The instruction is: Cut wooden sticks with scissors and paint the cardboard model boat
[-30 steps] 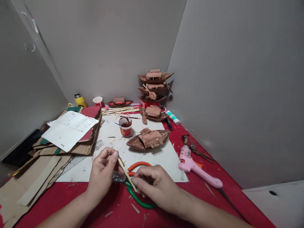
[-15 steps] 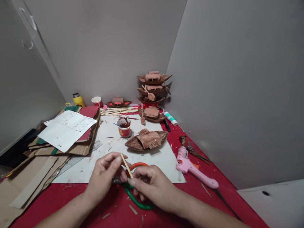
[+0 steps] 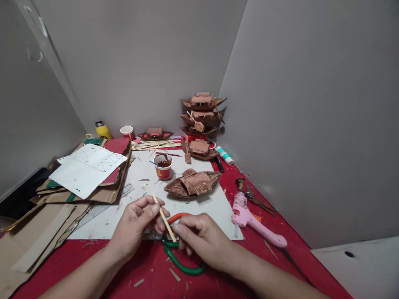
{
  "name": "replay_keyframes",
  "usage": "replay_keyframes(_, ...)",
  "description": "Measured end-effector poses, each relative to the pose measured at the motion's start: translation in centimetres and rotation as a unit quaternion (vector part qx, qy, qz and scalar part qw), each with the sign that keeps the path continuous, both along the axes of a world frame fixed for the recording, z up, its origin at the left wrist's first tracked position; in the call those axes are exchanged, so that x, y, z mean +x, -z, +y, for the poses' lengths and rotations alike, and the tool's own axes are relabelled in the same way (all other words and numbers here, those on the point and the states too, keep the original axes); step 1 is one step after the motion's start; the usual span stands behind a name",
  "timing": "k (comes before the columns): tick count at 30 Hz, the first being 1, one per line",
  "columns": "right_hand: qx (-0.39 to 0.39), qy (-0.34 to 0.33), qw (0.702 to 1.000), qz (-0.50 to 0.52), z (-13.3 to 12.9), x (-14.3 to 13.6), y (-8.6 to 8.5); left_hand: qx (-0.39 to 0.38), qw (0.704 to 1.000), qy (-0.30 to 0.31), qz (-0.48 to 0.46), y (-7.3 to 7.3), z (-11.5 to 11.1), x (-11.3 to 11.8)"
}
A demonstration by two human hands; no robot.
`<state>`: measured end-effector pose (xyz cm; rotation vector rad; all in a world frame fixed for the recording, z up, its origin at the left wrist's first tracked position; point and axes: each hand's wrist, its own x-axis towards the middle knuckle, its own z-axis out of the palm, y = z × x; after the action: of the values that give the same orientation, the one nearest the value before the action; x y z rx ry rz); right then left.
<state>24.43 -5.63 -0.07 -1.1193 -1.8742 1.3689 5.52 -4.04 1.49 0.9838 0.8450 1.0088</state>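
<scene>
My left hand [image 3: 137,222] pinches a thin pale wooden stick [image 3: 164,220] between thumb and fingers, its upper end poking up past the thumb. My right hand [image 3: 202,241] has its fingers curled, the thumb against the stick's lower part. Under the hands are scissors [image 3: 183,268] with green and orange handles, their blades partly hidden by my left hand. Beyond the hands a brown model boat [image 3: 177,187] with an arched roof and slatted pieces sits on a white sheet [image 3: 102,224]. A paper cup [image 3: 163,168] of brown paint with a blue-handled tool stands behind it.
A pink glue gun [image 3: 255,226] lies on the red table covering at right. Stacked model boats [image 3: 202,118] stand at the back, beside a bundle of sticks [image 3: 156,145]. Cardboard and papers [image 3: 87,170] pile up at left. Walls close in the back and right.
The stick has shifted slightly left and its lower end now shows in front of my right fingers. My left hand has moved a little left; the boat and scissors look unmoved.
</scene>
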Motion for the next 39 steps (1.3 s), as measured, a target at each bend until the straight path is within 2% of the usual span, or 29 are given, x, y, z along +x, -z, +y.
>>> replay_keyframes(2,0.127,0.03,0.986,-0.108,0.4,0.4,0.2,0.01,1.0,-0.028,-0.009,-0.6,0.4,-0.5)
replay_keyframes(4,0.206,0.045,0.953,-0.219,0.7,0.7,0.2,0.024,0.998,-0.055,-0.014,-1.5,0.6,-1.0)
replay_keyframes(6,0.228,0.028,0.928,-0.292,0.7,0.9,0.2,0.036,0.996,-0.076,-0.024,-2.2,0.8,-1.5)
replay_keyframes(8,0.229,-0.01,0.919,-0.322,0.4,0.8,0.1,0.047,0.994,-0.091,-0.035,-2.8,0.9,-1.9)
replay_keyframes(12,0.23,-0.061,0.917,-0.321,-0.4,0.8,0.1,0.06,0.991,-0.107,-0.047,-3.1,0.9,-2.3)
replay_keyframes(17,0.216,-0.077,0.925,-0.302,-0.9,0.8,0.5,0.073,0.99,-0.105,-0.056,-3.1,0.8,-2.5)
replay_keyframes(21,0.19,-0.079,0.927,-0.313,-1.3,0.5,0.4,0.098,0.988,-0.102,-0.057,-3.6,0.5,-2.9)
replay_keyframes(27,0.142,-0.035,0.925,-0.35,-1.3,0.0,-0.1,0.117,0.983,-0.119,-0.075,-4.5,-0.1,-3.6)
replay_keyframes(31,0.121,-0.031,0.942,-0.311,-0.8,0.2,-0.3,0.138,0.979,-0.124,-0.09,-4.8,-0.5,-4.0)
replay_keyframes(36,0.144,0.028,0.956,-0.256,-0.4,-0.3,-0.3,0.158,0.97,-0.152,-0.103,-5.3,-0.9,-4.6)
replay_keyframes(39,0.128,0.04,0.966,-0.22,0.4,-0.2,0.3,0.171,0.963,-0.172,-0.117,-5.7,-1.1,-4.9)
